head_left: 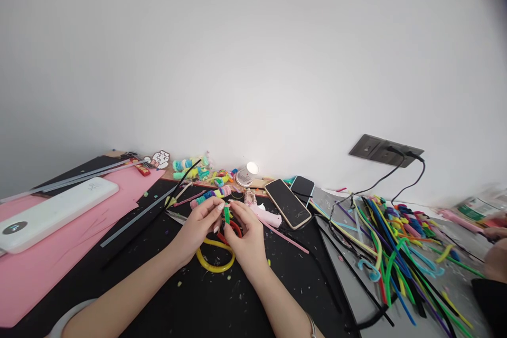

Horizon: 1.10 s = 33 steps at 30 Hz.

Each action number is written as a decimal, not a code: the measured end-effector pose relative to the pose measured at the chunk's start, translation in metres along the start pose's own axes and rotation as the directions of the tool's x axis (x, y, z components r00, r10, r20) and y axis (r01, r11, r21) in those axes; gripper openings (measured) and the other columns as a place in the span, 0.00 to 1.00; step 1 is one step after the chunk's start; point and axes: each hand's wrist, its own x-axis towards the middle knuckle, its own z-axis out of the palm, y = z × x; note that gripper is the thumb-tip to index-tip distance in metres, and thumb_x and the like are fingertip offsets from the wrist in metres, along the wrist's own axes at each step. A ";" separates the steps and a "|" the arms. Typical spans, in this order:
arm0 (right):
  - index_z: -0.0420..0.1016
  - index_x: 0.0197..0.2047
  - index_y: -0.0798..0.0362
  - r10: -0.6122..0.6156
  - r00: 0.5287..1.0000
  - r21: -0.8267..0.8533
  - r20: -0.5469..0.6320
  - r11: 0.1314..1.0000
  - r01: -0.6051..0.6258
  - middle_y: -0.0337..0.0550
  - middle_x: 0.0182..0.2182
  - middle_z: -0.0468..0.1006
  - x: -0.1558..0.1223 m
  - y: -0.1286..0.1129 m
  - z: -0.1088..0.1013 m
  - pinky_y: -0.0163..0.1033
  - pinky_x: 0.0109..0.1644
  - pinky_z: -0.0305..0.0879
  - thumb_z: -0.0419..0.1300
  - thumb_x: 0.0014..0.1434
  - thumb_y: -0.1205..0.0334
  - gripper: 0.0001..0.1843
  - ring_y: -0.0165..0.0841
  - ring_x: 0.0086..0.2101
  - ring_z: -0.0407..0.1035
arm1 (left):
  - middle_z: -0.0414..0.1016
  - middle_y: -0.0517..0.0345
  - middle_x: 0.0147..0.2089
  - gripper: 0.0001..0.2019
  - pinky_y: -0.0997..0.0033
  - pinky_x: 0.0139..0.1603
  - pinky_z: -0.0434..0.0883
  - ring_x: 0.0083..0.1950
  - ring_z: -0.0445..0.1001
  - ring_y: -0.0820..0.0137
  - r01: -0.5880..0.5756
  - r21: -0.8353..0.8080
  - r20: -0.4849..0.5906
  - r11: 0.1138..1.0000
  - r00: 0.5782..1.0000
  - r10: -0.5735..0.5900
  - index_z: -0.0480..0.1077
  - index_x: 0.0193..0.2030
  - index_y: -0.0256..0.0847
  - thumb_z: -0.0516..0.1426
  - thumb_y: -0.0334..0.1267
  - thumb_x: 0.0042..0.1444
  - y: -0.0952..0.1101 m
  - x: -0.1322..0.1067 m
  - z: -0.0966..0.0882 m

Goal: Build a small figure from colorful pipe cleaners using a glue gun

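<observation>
Both hands meet above the middle of the black mat. My left hand [204, 222] pinches a short green pipe cleaner piece [226, 214] from one side with thumb and forefinger. From the other side, my right hand [249, 232] has its fingers closed on the same piece. Just beneath them lie scissors with yellow and red handles [216, 268]; the fingers cover part of the handles, and a blade sticks out to the left. Behind the hands rests a coiled multicolored pipe cleaner roll [212, 195]. A pink hot glue gun [268, 216] lies right of my right hand.
Two phones [288, 204] lie beyond the glue gun, near a paper cup [247, 174]. Loose pipe cleaners [396, 264] cover the grey board at right, where another person's hand [497, 253] shows. At left, a white power bank [59, 211] sits on pink sheets [99, 227].
</observation>
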 end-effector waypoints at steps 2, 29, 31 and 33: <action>0.77 0.52 0.51 -0.009 1.000 -0.011 -0.012 1.000 0.009 0.50 0.52 0.78 0.001 -0.001 -0.001 0.49 0.58 0.70 0.58 0.51 0.73 0.25 0.41 0.52 0.73 | 0.57 0.68 0.21 0.16 0.72 0.29 0.56 0.23 0.56 0.72 0.001 0.027 0.006 1.000 1.000 -0.001 0.67 0.35 0.42 0.56 0.54 0.58 0.000 0.000 -0.001; 0.81 0.44 0.49 -0.075 0.996 -0.052 -0.045 0.996 0.072 0.47 0.44 0.82 0.009 -0.005 -0.016 0.48 0.52 0.73 0.61 0.51 0.72 0.18 0.41 0.46 0.76 | 0.60 0.66 0.21 0.16 0.73 0.29 0.58 0.24 0.59 0.72 0.068 0.028 0.044 0.997 0.997 -0.070 0.72 0.37 0.42 0.59 0.54 0.56 -0.002 -0.001 -0.004; 0.80 0.46 0.49 -0.075 0.997 -0.042 -0.025 0.996 0.074 0.48 0.46 0.81 0.009 -0.004 -0.016 0.48 0.54 0.72 0.62 0.50 0.73 0.20 0.41 0.48 0.75 | 0.61 0.66 0.22 0.16 0.72 0.29 0.58 0.25 0.59 0.72 0.073 0.021 0.043 0.997 0.996 -0.074 0.72 0.38 0.42 0.59 0.53 0.56 -0.003 -0.001 -0.005; 0.78 0.50 0.49 -0.078 0.997 -0.038 0.014 0.996 0.078 0.49 0.49 0.79 0.008 -0.001 -0.015 0.50 0.56 0.71 0.63 0.48 0.73 0.25 0.43 0.51 0.73 | 0.60 0.66 0.23 0.16 0.73 0.29 0.56 0.25 0.58 0.72 0.070 0.010 0.033 0.998 0.997 -0.070 0.72 0.39 0.42 0.59 0.53 0.56 -0.003 -0.001 -0.005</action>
